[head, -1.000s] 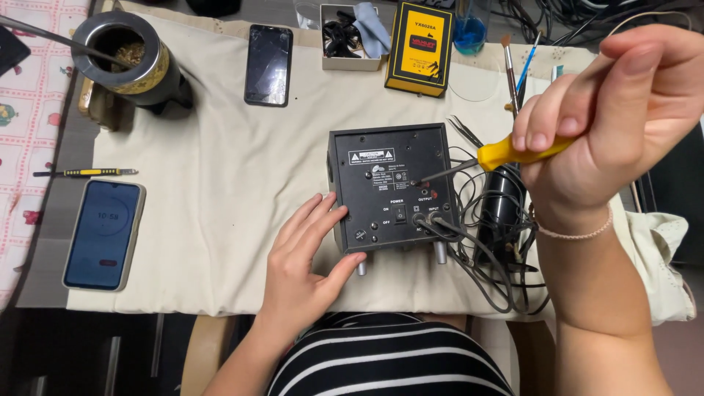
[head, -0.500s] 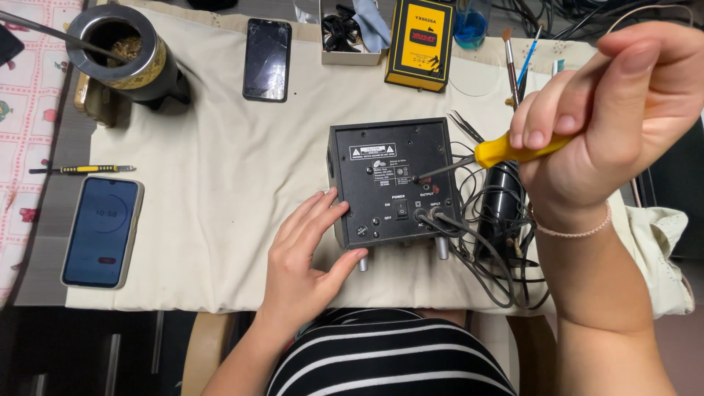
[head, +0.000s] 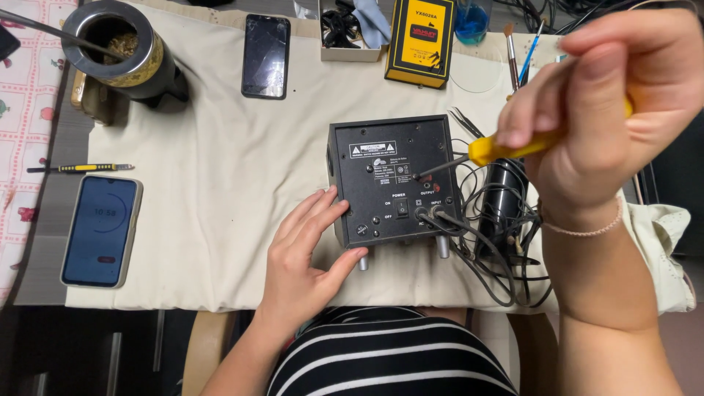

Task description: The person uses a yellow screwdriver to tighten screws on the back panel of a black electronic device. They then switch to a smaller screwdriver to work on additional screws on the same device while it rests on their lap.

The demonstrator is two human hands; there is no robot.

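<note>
The right hand (head: 609, 110) grips a yellow-handled screwdriver (head: 506, 149), its tip on the black box (head: 392, 180). The left hand (head: 304, 257) lies spread against the box's left side.

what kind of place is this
Likely a hobby electronics repair bench: a black power unit being worked on with a yellow-handled screwdriver, a yellow meter, and phones on a cloth-covered table.
</note>
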